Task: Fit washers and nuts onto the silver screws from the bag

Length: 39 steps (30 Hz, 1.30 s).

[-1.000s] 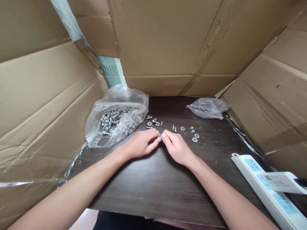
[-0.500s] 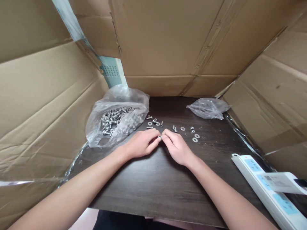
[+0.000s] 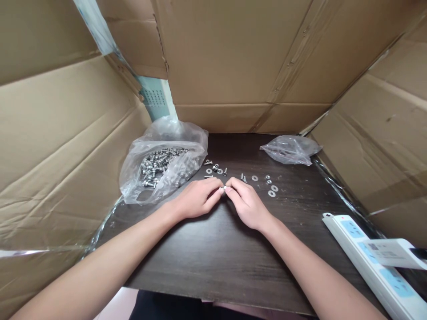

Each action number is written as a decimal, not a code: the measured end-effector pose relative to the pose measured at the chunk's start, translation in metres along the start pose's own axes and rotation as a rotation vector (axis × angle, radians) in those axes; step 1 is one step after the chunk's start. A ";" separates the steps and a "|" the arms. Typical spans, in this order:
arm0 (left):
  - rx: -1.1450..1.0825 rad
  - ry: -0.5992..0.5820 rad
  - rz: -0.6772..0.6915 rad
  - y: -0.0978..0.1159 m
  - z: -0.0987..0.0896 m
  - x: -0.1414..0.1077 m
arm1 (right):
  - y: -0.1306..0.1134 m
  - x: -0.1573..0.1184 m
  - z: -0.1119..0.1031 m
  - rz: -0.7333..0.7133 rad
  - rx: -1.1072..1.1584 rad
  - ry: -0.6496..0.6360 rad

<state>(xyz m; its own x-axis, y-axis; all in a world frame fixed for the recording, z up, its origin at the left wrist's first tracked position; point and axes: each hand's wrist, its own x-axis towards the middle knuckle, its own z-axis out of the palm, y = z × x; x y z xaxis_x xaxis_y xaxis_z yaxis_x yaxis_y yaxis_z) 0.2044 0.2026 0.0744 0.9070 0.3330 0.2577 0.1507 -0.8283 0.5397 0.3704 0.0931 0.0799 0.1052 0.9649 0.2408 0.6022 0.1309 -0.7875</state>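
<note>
My left hand [image 3: 200,198] and my right hand [image 3: 247,201] meet fingertip to fingertip above the dark table [image 3: 207,258]. Pinched between them is a small silvery bolt [image 3: 223,188], partly covered by the fingers; whether a nut or washer is on it is too small to tell. Just beyond the hands lie loose screws [image 3: 225,171], nuts [image 3: 268,179] and flat washers [image 3: 271,194]. An open clear plastic bag [image 3: 133,178] full of metal bolts [image 3: 156,166] stands left of them.
A crumpled clear bag [image 3: 291,149] lies at the back right. A white power strip [image 3: 370,262] with a label hanging over it runs along the right side. Cardboard walls [image 3: 240,58] enclose the table at the left, back and right.
The right fingers have shifted slightly around the small bolt, and more of it shows between the fingertips. The hands stay in nearly the same place.
</note>
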 end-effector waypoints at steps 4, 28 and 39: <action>0.016 -0.021 -0.006 0.000 0.001 0.000 | 0.003 0.001 0.002 0.029 -0.030 -0.025; 0.047 -0.010 0.019 -0.001 0.001 -0.001 | 0.004 0.002 0.003 0.102 0.015 -0.069; 0.011 -0.015 -0.006 -0.001 0.001 -0.001 | 0.001 0.001 -0.002 0.023 0.045 -0.028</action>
<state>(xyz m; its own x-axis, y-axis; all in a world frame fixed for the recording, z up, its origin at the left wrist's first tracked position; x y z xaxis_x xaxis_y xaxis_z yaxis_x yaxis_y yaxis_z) 0.2039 0.2027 0.0731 0.9117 0.3314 0.2428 0.1605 -0.8314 0.5320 0.3727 0.0940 0.0804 0.0959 0.9736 0.2072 0.5635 0.1185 -0.8176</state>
